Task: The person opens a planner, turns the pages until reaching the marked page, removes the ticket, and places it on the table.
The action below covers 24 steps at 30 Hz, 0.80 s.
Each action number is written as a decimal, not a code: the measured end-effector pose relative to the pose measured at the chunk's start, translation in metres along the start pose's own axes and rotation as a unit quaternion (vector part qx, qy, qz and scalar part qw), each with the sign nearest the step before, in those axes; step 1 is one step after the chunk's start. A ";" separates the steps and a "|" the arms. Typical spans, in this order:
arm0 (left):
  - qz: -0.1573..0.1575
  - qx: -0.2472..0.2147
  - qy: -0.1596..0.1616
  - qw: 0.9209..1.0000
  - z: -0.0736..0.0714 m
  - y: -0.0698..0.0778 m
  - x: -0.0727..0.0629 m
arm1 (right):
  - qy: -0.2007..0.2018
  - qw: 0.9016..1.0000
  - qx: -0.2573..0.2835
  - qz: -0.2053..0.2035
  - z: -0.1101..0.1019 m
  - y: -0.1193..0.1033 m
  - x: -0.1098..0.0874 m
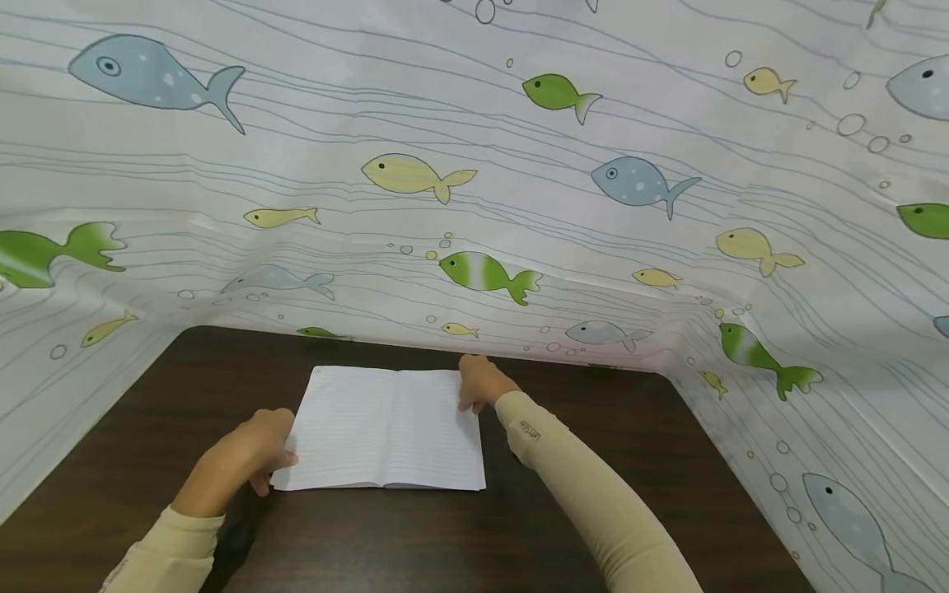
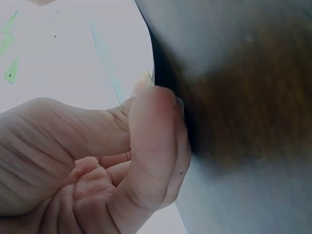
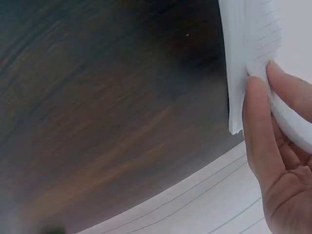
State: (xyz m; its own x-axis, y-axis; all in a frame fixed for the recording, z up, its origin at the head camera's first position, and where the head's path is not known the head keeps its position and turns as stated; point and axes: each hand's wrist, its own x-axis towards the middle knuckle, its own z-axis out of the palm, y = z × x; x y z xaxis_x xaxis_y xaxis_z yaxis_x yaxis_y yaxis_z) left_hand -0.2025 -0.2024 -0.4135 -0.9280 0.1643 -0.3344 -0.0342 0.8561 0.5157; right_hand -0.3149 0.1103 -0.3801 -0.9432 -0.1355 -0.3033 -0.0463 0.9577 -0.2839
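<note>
An open notebook with lined white pages lies on the dark table, its spine running down the middle. At its lower left edge my left hand pinches the notebook's side between thumb and bent fingers; the left wrist view shows the thumb against the index finger at the white edge. My right hand is at the upper right corner. In the right wrist view its thumb and finger pinch some pages, lifted apart from the page stack beside them. Both pages visible from above show only ruled lines.
The brown wood-grain table extends around the notebook. White sheeting printed with fish and wavy lines rises behind it and on both sides. A small dark thing shows beside the left wrist.
</note>
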 end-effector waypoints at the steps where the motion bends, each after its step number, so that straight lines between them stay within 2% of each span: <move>1: 0.001 -0.001 0.000 1.000 0.000 -0.001 0.000 | -0.004 1.000 0.002 0.004 -0.001 0.001 0.001; 11: -0.004 -0.004 -0.003 1.000 -0.001 0.000 0.003 | -0.017 0.999 0.039 0.011 0.001 0.017 0.015; 16: 0.001 -0.004 0.001 1.000 -0.001 0.000 0.002 | 0.001 0.999 0.034 0.005 0.004 0.019 0.017; 24: 0.027 -0.018 0.013 0.999 0.000 -0.003 -0.001 | 0.048 0.998 0.007 -0.028 0.007 0.019 0.010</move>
State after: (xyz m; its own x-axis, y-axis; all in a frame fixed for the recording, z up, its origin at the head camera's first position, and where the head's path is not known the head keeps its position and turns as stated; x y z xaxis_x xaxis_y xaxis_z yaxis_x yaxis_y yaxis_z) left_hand -0.2013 -0.2047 -0.4146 -0.9382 0.1958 -0.2853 0.0023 0.8281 0.5606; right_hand -0.3227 0.1250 -0.3946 -0.9664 -0.1633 -0.1984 -0.0958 0.9453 -0.3118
